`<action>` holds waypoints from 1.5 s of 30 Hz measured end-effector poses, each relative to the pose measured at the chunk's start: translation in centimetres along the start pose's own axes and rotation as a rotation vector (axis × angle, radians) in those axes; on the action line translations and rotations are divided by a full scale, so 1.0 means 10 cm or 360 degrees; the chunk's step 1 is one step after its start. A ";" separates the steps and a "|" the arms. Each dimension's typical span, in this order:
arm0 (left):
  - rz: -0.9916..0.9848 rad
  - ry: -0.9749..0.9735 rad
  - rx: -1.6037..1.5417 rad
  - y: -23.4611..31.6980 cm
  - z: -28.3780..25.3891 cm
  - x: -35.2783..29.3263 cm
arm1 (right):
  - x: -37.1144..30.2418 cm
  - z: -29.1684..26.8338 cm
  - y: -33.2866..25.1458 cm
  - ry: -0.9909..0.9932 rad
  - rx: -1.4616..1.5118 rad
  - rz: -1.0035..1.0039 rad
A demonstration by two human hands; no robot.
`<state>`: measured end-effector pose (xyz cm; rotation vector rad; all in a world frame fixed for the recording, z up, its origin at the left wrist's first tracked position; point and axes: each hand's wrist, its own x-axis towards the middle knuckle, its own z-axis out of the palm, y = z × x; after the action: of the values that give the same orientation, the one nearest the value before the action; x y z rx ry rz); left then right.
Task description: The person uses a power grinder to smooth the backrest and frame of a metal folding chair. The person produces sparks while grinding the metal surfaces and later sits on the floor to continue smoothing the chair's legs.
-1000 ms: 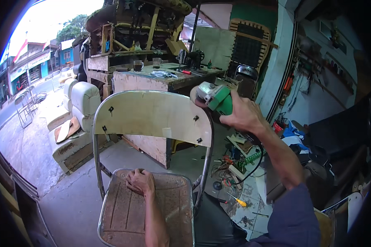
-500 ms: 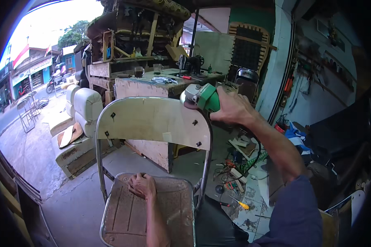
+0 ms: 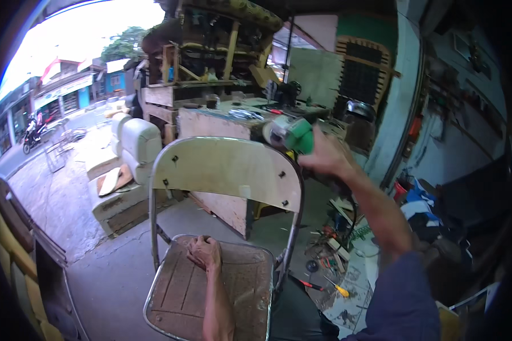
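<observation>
A folding chair with a bent metal-tube frame stands before me; its pale backrest (image 3: 224,170) carries several small dark fixings. Above the frame's upper right bend, my right hand (image 3: 329,153) is wrapped round a green and grey angle grinder (image 3: 298,136). Motion blurs the grinder; whether its disc touches the tube, I cannot tell. My left hand (image 3: 205,253) rests with curled fingers near the back edge of the worn brown seat (image 3: 244,284). The underside of those fingers is hidden.
Behind the chair stands a worn workbench (image 3: 210,128) with glasses, tools and a sewing machine (image 3: 284,94). Pale sofa seats (image 3: 139,142) are at the left. Tools and scraps litter the floor at right, including a yellow-handled screwdriver (image 3: 341,291).
The whole view has shifted, so the scene sits farther right. My right hand and the grinder have lifted a little off the tube's bend. My left hand stays on the seat.
</observation>
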<state>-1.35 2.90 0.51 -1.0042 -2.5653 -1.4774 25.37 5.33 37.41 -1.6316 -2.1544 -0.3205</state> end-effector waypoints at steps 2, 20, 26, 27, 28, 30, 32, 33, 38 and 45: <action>-0.0052 -0.0119 -0.0147 -0.09 -0.21 0.18 | -0.36 0.19 0.12 0.0110 0.0351 0.0207; -0.0688 -0.0890 0.0133 -1.45 -2.24 0.36 | -2.41 2.55 1.74 -0.0193 0.2929 0.1285; -0.0835 -0.0658 -0.0129 -1.15 -2.34 0.02 | -2.10 2.33 1.57 -0.0234 0.3268 0.1169; -0.0911 -0.0620 -0.0163 -1.25 -2.39 -0.01 | -2.05 2.28 1.50 -0.0233 0.3301 0.1143; -0.0983 -0.0591 -0.0187 -1.33 -2.44 -0.04 | -2.05 2.28 1.46 -0.0235 0.3343 0.1144; -0.1053 -0.0548 -0.0544 -1.50 -2.56 -0.22 | -2.06 2.30 1.41 -0.0258 0.3428 0.1156; -0.1118 -0.0503 -0.0844 -1.56 -2.61 -0.34 | -2.08 2.32 1.41 -0.0267 0.3429 0.1111; -0.1165 -0.0474 -0.0959 -1.58 -2.65 -0.41 | -2.09 2.34 1.40 -0.0275 0.3434 0.1146; -0.1258 -0.0200 -0.1288 -2.15 -3.00 -0.75 | -2.11 2.40 1.20 -0.0437 0.3609 0.1305; -0.1303 -0.0179 -0.1555 -2.15 -2.92 -1.03 | -2.16 2.77 1.13 -0.0516 0.3746 0.1436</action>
<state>-13.17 -32.72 -3.21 0.1144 -2.3609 -3.0850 35.84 1.71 2.26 -0.6352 -0.3764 1.8976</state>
